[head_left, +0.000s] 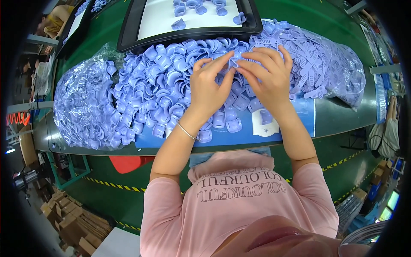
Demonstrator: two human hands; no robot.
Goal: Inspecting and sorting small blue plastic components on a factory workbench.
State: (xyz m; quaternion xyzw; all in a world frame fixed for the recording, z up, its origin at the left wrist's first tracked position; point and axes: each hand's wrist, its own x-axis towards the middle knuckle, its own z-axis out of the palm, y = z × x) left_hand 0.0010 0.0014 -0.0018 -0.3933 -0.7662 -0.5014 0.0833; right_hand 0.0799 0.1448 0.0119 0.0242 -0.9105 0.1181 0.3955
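Your left hand (209,81) and right hand (272,77) meet, thumbs and fingertips pinched on a small lilac part (233,62); a light, square grip should keep it from slipping. Curved pieces (160,83) heap beneath and left of your hands, straps (314,60) right, the tray (127,34) beyond, the mat (239,138) nearer you. Past the table (342,118), cartons (72,214) stand back-left on green floor (100,198).
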